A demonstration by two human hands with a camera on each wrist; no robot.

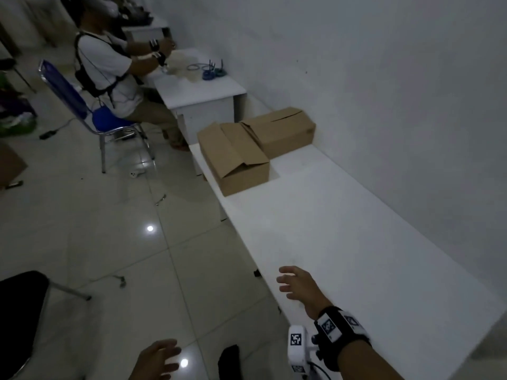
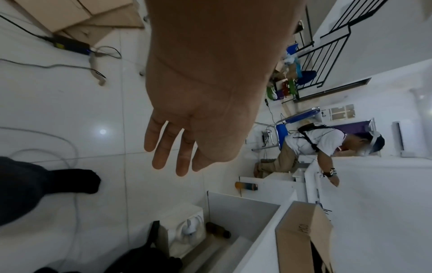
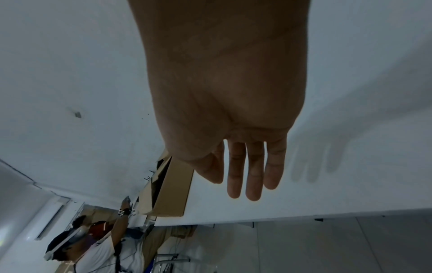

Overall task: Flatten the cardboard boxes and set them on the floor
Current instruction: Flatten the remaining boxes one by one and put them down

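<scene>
Two brown cardboard boxes stand at the far end of the long white table. The nearer box has loose top flaps; the farther box sits against the wall behind it. My right hand hovers over the table's near left edge, fingers spread and straight, holding nothing; it is far from the boxes. My left hand hangs over the floor at the bottom of the head view, fingers relaxed and empty. The wrist views show both palms open, left hand, right hand, with the nearer box beyond.
A seated person works at a small white desk past the boxes, on a blue chair. A black chair stands at lower left. Flattened cardboard and cables lie on the tiled floor.
</scene>
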